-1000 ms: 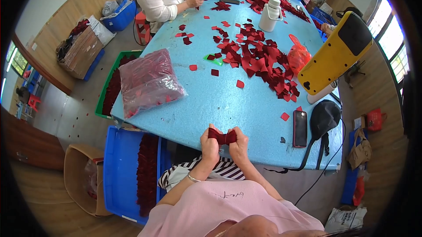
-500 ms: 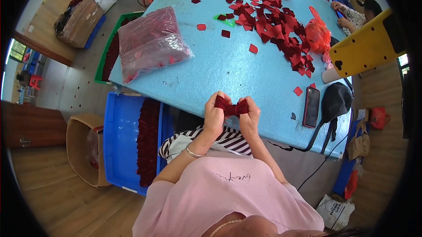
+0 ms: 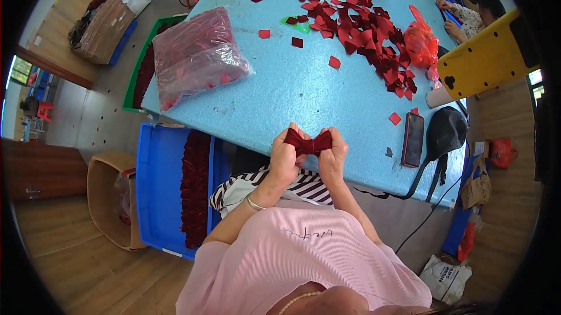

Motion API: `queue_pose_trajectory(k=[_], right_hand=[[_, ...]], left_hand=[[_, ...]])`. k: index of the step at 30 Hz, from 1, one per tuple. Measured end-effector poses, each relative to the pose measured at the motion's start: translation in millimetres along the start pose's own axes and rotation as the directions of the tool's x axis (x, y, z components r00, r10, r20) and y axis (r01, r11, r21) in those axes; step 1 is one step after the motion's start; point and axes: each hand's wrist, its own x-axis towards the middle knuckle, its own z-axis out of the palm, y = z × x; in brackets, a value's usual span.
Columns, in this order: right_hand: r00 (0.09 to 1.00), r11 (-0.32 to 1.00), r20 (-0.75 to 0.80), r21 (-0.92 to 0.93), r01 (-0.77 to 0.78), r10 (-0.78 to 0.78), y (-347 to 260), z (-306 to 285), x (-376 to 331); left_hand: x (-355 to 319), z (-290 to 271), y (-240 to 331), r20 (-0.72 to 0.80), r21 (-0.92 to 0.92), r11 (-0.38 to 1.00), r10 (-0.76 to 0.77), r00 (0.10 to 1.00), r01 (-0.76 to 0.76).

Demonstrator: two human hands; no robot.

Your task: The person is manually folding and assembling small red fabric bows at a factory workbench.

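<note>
A dark red velvet bow (image 3: 308,142) is stretched between my two hands, just above the near edge of the blue table (image 3: 257,104). Its left loop is pinched in my left hand (image 3: 284,154), which wears a bangle at the wrist. My right hand (image 3: 333,152) grips the opposite loop, thumb and fingers closed on it. The bow's narrow middle shows between the hands; its back is hidden. Beyond them, red fabric pieces (image 3: 368,34) lie scattered and heaped. A clear plastic bag full of red pieces (image 3: 198,52) rests at the table's left corner.
On the right lie a phone (image 3: 414,139), a black pouch with straps (image 3: 446,134) and a red plastic bag (image 3: 419,43). Left of my lap, a blue crate (image 3: 160,192) holds a row of dark red bows. Another person (image 3: 476,20) sits at the far right.
The bow's loops look fuller and its middle more pinched than before. My hands stay in nearly the same place, still gripping both sides.
</note>
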Motion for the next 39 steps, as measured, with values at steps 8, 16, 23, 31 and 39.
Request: queue_pose_trajectory(k=[8, 16, 23, 31, 39], right_hand=[[1.0, 1.0, 0.001, 0.009, 0.009, -0.009, -2, 0, -5], [0.992, 0.998, 0.117, -0.029, 0.047, -0.043, -18, -7, -15], [0.985, 0.988, 0.119, 0.079, -0.131, 0.121, -9, -22, -19], [0.993, 1.0, 0.117, 0.013, -0.02, 0.019, -17, -20, -42], [0.987, 0.991, 0.108, -0.067, -0.116, 0.122, -30, -33, -48]], left_hand=[[-8, -3, 1, 0.013, -0.185, 0.977, -0.104, 0.994, 0.105], [-21, -7, 13, -0.038, 0.025, 0.999, 0.045, 0.998, -0.044], [-39, -16, 11, 0.147, 0.174, 0.975, 0.111, 0.983, -0.136], [-66, -32, 21, 0.418, 0.326, 0.909, 0.106, 0.902, -0.258], [-84, -51, 43, 0.555, 0.479, 0.796, 0.051, 0.83, -0.37]])
